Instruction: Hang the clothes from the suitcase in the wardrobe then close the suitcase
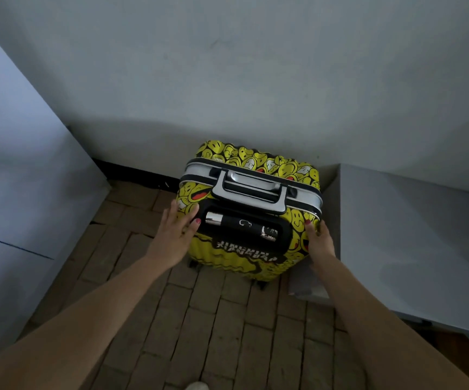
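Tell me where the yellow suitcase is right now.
In the head view the yellow suitcase stands upright and closed on the brick floor against the wall, between the left hand and right hand.

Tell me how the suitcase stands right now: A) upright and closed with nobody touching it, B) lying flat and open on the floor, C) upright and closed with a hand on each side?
C: the suitcase stands upright and closed, with the left hand and the right hand on its two sides.

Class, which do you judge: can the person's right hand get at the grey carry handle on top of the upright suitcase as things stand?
Probably yes. The right hand rests on the suitcase's near right corner, and the carry handle lies uncovered just beyond it, with nothing between.
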